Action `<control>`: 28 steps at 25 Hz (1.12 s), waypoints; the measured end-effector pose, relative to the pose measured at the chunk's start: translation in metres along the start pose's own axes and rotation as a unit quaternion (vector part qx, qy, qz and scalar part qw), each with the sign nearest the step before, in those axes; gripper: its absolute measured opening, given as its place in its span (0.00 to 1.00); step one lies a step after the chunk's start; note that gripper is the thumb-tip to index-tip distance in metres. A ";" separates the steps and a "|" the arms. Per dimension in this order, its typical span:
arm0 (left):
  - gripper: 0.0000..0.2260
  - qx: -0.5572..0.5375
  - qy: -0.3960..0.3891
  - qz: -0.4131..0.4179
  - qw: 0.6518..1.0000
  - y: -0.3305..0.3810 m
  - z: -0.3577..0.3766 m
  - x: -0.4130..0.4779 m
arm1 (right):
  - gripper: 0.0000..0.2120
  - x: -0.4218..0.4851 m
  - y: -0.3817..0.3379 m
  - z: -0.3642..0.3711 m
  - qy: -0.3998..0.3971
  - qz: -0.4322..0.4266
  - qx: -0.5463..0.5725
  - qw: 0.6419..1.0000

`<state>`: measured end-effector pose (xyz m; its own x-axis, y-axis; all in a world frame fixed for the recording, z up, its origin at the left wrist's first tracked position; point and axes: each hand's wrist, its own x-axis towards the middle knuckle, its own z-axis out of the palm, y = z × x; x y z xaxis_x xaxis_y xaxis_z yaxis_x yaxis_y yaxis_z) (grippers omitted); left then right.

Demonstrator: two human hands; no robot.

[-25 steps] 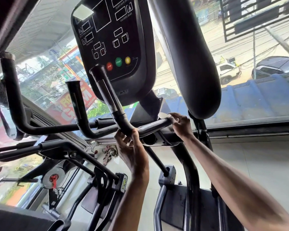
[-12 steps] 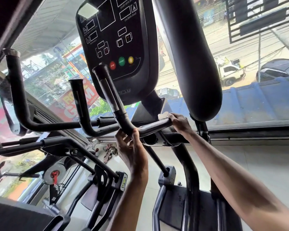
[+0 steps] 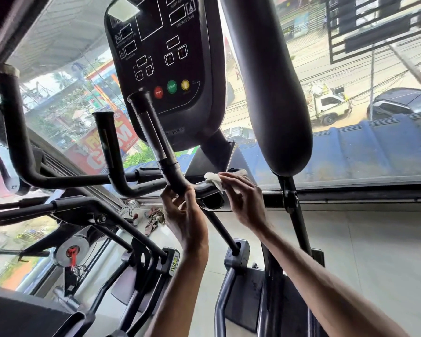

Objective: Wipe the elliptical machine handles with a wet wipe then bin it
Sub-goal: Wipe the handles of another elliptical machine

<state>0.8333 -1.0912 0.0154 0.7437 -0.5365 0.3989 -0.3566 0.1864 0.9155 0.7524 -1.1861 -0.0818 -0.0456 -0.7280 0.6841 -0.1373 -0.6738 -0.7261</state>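
The white wet wipe lies on the level stretch of the handle, pinched there by the right hand. The left hand grips the handle's bend just beside it. Above, the console reads CALORIES (kcal), with a red STOP button and a green START button.

Perhaps half the wet wipe under right fingers
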 end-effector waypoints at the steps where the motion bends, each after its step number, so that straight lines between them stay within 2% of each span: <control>1: 0.10 0.003 0.000 -0.001 1.000 0.000 0.000 0.000 | 0.11 0.003 0.013 0.001 -0.002 0.040 -0.017 0.999; 3: 0.12 0.007 -0.001 -0.004 1.000 -0.001 -0.001 0.000 | 0.13 0.012 0.040 0.000 -0.004 0.159 -0.058 0.986; 5: 0.14 0.002 0.001 -0.005 1.000 -0.001 -0.003 0.000 | 0.12 0.014 0.040 0.000 0.012 0.208 -0.063 0.976; 9: 0.14 0.004 0.000 -0.005 1.000 0.001 -0.003 0.002 | 0.10 -0.014 -0.038 0.012 0.084 0.083 0.032 0.993; 13: 0.09 0.000 -0.012 -0.011 1.000 -0.005 -0.008 0.006 | 0.11 -0.025 -0.064 0.019 0.059 0.002 0.054 0.997; 17: 0.09 0.008 -0.023 0.003 1.000 -0.005 -0.015 0.011 | 0.08 -0.010 -0.051 0.011 0.084 0.067 0.023 0.994; 21: 0.11 -0.002 -0.023 -0.001 1.000 -0.003 -0.015 0.011 | 0.07 0.003 -0.089 0.014 0.029 0.055 0.081 0.995; 25: 0.14 -0.027 -0.034 -0.024 0.999 0.001 -0.017 0.009 | 0.07 0.017 -0.110 0.027 0.034 0.166 0.140 0.976; 28: 0.13 -0.039 -0.037 -0.040 0.998 0.002 -0.016 0.009 | 0.06 0.004 -0.111 0.020 0.057 0.108 0.134 0.983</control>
<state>0.8489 -1.0824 0.0216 0.7232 -0.6105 0.3229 -0.2508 0.2035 0.9464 0.7877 -1.1165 0.0004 -0.1572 -0.8496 0.5035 0.1521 -0.5246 -0.8377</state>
